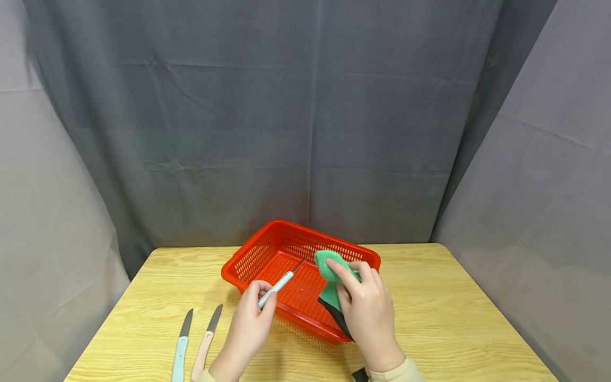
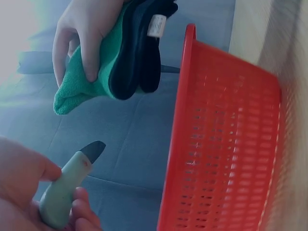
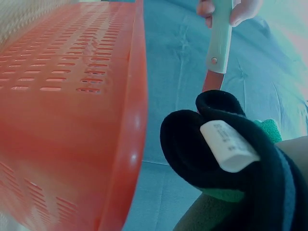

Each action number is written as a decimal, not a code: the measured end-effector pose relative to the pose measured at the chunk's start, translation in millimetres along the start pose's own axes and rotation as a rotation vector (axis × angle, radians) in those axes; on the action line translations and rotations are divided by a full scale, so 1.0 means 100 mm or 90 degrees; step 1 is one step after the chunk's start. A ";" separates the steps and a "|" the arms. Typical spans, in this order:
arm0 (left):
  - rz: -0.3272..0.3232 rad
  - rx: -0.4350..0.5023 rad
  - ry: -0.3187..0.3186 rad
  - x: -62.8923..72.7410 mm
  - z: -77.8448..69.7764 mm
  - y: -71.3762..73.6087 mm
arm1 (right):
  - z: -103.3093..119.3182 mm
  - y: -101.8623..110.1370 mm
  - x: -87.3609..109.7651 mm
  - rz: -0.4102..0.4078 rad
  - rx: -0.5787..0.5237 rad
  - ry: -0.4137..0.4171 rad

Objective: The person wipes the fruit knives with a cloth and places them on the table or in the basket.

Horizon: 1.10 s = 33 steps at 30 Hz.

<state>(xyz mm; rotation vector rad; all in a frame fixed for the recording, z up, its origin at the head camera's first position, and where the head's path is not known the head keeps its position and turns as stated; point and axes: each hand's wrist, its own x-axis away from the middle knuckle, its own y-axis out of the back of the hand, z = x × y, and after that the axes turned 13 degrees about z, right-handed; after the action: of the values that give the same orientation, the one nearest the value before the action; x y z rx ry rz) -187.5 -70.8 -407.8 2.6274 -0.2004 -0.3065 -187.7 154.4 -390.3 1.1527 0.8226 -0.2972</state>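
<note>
1. Pale cuffs [image 1: 396,371] sit nearest my head camera, at the bottom edge, and I follow them up to both hands. Left hand [image 1: 245,321]: thumb and fingers clasping a pale-handled knife [image 1: 277,289] above the red basket [image 1: 258,254], blade angled up and rightward. Right hand [image 1: 369,310]: fingers curled round a green cloth [image 1: 329,265] with black parts, over the basket's right side. Blade tip just beside the cloth! Off left, a blue-handled knife [image 1: 180,350] and a pink-handled knife [image 1: 203,350] lie near each other on the wooden table [image 1: 453,318].

2. Over to the left wrist: I've got that handle gripped at lower left, blade tip apart from the cloth. Above, the right hand grasps the cloth, a white label [image 2: 157,26] on its black fold. Basket wall down the right.

3. Right wrist feed, and black folds loom large before me, label foremost. Beyond, the left hand holds the handle up top; cloth hides the blade's tip. Slotted basket wall on the left.
</note>
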 end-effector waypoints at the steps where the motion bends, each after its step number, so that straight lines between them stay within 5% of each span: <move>1: 0.001 -0.010 -0.005 -0.02 -0.01 0.02 | 0.00 0.00 0.00 -0.001 0.000 0.000; 10: 0.020 -0.137 -0.044 -0.26 0.00 0.15 | 0.00 0.00 0.00 0.004 -0.002 -0.005; 21: 0.056 -0.337 -0.118 -0.62 0.17 0.13 | -0.01 0.00 0.00 0.008 0.003 -0.004; 33: 0.144 -0.433 -0.089 -0.79 0.33 0.05 | 0.03 -0.01 -0.01 0.024 -0.003 -0.004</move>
<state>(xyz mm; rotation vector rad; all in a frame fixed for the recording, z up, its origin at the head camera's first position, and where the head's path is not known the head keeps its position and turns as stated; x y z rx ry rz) -272.2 -74.8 -419.1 1.8950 -0.3649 -0.3970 -188.4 151.3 -389.9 1.1614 0.7950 -0.2678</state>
